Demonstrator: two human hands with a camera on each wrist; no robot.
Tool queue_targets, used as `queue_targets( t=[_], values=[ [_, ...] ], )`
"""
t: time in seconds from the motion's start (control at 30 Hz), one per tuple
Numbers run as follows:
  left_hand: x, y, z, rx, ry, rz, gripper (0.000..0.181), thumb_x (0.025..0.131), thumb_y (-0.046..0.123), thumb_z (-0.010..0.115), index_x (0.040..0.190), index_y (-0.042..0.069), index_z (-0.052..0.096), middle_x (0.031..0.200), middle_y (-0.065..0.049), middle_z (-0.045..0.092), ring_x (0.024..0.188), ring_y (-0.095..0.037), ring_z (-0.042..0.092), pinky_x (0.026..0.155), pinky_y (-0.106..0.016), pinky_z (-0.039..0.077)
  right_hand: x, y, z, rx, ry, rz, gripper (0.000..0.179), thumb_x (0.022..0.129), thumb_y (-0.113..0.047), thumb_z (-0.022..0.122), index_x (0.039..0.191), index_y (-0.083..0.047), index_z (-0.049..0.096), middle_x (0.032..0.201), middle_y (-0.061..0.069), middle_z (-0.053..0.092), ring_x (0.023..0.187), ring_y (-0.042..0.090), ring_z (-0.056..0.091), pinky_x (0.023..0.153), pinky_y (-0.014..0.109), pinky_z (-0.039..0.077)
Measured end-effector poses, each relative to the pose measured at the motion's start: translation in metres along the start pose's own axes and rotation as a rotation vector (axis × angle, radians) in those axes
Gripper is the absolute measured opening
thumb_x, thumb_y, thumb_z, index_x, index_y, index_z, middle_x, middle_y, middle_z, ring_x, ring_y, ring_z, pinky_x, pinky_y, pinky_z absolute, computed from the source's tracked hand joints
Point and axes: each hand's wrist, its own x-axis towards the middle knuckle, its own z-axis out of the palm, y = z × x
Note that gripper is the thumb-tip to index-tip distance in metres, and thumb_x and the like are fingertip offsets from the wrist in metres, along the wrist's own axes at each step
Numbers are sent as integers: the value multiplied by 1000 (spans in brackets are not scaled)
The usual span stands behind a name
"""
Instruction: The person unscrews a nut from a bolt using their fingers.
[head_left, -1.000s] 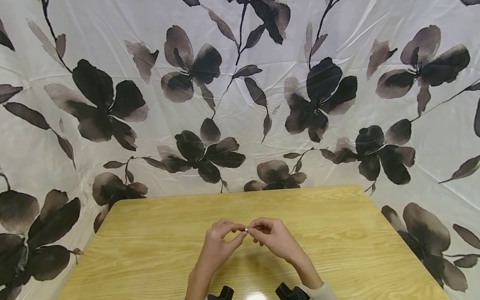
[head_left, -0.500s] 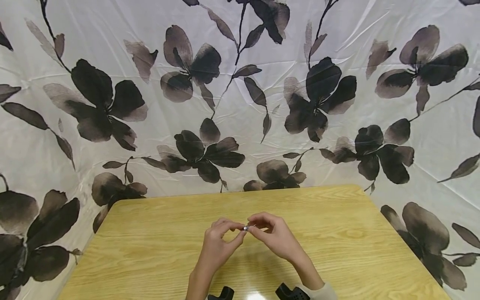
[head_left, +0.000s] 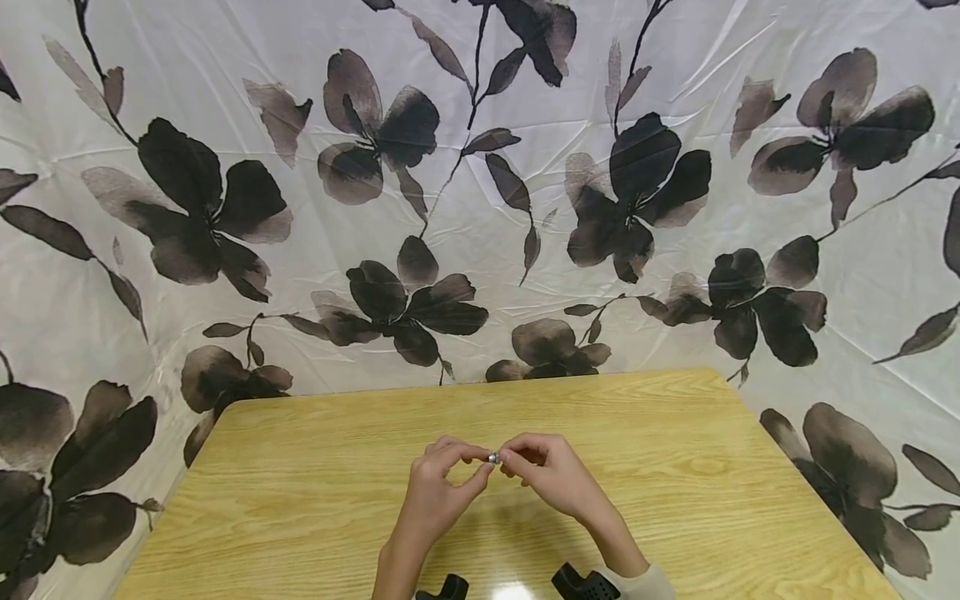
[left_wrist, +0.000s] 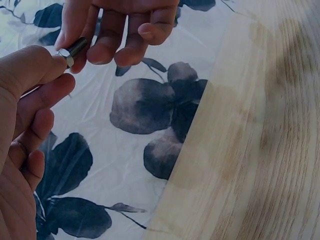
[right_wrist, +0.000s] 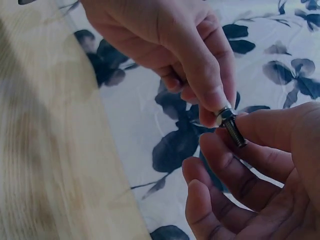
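Observation:
A small metal bolt (right_wrist: 236, 134) is held above the table between the two hands. Its threaded shank points away from the left hand (head_left: 438, 487), whose thumb and forefinger pinch it at the head end. In the right wrist view a hex nut (right_wrist: 228, 114) sits on the bolt close to the head. The right hand (head_left: 555, 477) has its thumb and forefinger at the nut, with the thumb tip right against it. Its other fingers are loosely bent, as the left wrist view shows. The fingertips largely hide the bolt's head.
Beneath the hands lies a wood-grain table (head_left: 315, 467) with rounded far corners. A white cloth (head_left: 480, 217) printed with dark flowers hangs behind it and along both sides. Black wrist devices (head_left: 585, 582) show at the bottom edge.
Half a second ago the right forefinger was lifted away from the nut; now it is back down beside the thumb. The left hand keeps its pinch in the same place.

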Motion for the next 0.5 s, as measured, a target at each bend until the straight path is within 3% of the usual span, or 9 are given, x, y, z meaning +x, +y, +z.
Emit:
queue_targets(
  t=[0.17, 0.3, 0.5],
  values=[
    [0, 1, 0, 3, 2, -8, 25, 77, 0, 88, 94, 16, 78, 85, 6, 73, 77, -6, 60, 71, -30, 51, 0, -1, 0, -5, 9, 6, 19, 104, -27, 65, 111, -13, 75, 99, 9, 72, 82, 13, 67, 70, 31, 57],
    [-1, 0, -1, 0, -1, -7, 25, 77, 0, 88, 94, 16, 78, 83, 3, 72, 77, -6, 60, 71, -28, 51, -1, -3, 1, -4, 11, -15, 15, 102, -22, 66, 112, -14, 74, 108, 8, 73, 92, 18, 69, 74, 29, 57],
    [-1, 0, -1, -10, -1, -15, 25, 77, -1, 88, 93, 15, 78, 85, 7, 71, 77, -6, 60, 69, -26, 53, -1, -4, 0, 33, 21, -63, 15, 102, -19, 67, 113, -12, 74, 112, 8, 73, 103, 27, 69, 81, 29, 58]
  ],
)
